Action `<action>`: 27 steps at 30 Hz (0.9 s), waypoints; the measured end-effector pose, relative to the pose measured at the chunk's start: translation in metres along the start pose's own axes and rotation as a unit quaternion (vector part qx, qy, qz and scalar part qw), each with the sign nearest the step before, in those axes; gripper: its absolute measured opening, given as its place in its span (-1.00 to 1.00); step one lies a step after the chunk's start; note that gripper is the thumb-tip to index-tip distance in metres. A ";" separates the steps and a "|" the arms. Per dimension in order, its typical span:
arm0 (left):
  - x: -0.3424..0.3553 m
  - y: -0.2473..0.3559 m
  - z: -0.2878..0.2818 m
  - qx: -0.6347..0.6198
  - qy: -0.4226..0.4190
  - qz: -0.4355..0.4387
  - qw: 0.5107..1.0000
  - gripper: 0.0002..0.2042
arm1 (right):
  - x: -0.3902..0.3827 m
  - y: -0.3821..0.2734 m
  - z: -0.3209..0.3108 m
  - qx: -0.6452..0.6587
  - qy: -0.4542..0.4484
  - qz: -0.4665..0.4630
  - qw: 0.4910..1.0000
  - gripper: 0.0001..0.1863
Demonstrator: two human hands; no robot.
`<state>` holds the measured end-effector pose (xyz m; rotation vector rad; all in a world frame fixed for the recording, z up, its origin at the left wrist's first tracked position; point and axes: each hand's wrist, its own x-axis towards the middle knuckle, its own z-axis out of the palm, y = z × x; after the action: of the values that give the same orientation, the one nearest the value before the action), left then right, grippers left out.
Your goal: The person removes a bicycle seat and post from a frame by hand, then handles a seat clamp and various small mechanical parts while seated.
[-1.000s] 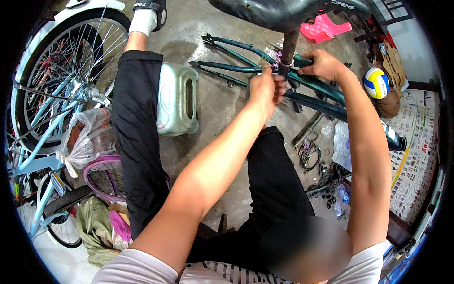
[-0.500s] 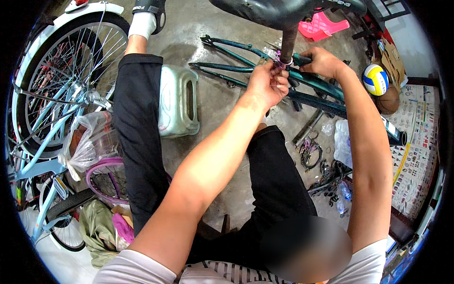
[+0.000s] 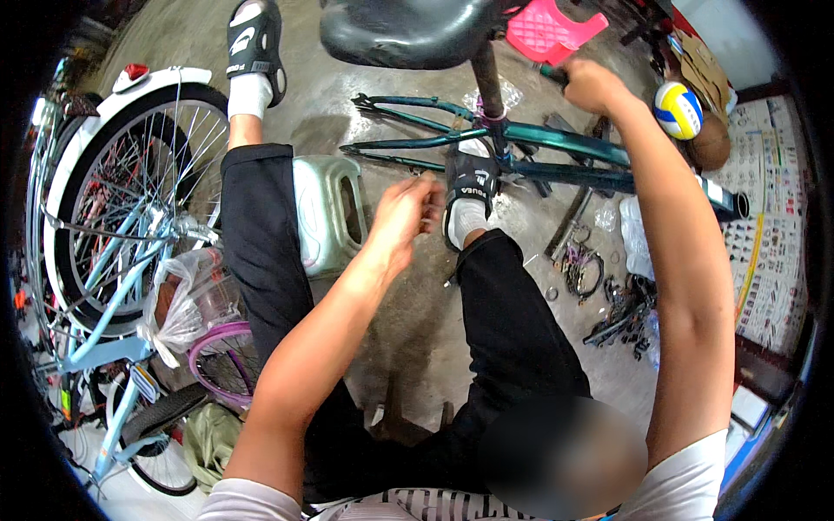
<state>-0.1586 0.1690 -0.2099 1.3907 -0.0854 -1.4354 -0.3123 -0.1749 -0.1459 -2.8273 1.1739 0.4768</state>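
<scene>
A teal bicycle frame [image 3: 556, 139] lies on the concrete floor under a black saddle [image 3: 408, 30] on a dark seat post [image 3: 486, 82], which has a purple tie around its base. My right hand [image 3: 591, 85] is closed around a tube of the frame, beside a pink plastic stool [image 3: 547, 30]. My left hand [image 3: 404, 217] hovers lower, away from the post, next to my sandalled right foot [image 3: 469, 187], which rests against the frame. Its fingers are curled together, and what they pinch, if anything, is hidden.
A pale green plastic jerrycan [image 3: 326, 213] stands between my legs. A light blue bicycle with a white mudguard [image 3: 130, 174] and a plastic bag [image 3: 182, 304] crowd the left. Chains and small parts [image 3: 608, 295] litter the floor at right, near a ball [image 3: 678, 108].
My left hand has left the seat post and drawn back toward me, down to my right foot. My right hand stays on the frame. The view has tilted down.
</scene>
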 end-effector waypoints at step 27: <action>-0.176 0.104 0.114 0.262 -0.099 0.306 0.910 -0.73 | -0.628 -0.151 0.394 0.380 0.004 0.603 0.701 -0.29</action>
<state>-0.2272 0.1809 0.0134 1.4461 -1.0156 -1.0383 -0.7289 0.4237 -0.3455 -1.0899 2.3601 -0.0725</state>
